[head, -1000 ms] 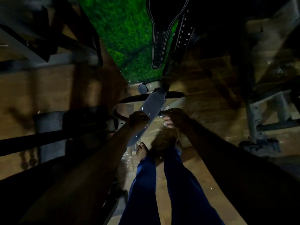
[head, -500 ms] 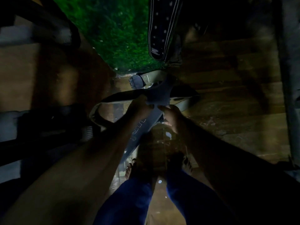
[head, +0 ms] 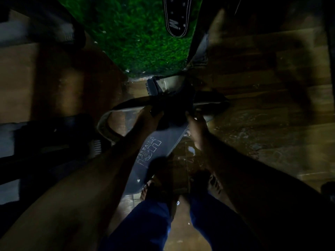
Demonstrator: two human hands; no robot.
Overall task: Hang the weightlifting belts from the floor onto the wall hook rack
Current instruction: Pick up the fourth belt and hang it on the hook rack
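Note:
A wide grey weightlifting belt (head: 154, 154) with white lettering stretches from my hands down toward my feet. My left hand (head: 148, 115) grips its upper end from the left, and my right hand (head: 194, 124) holds the same end from the right. A second, olive-edged belt (head: 116, 113) lies looped on the floor beneath them, its buckle end (head: 154, 86) near the wall. A black belt with white stitching (head: 176, 17) hangs down the green turf wall (head: 132, 37) at the top. The hook rack itself is out of view.
Dark gym equipment frames (head: 45, 147) stand at the left on the wooden floor (head: 262, 124). My legs in blue trousers (head: 145, 223) and sandalled feet are at the bottom centre. The scene is very dim.
The view has dropped closer to the floor. Both hands have closed in on the grey belt's upper end, and the belt now lies further over my feet.

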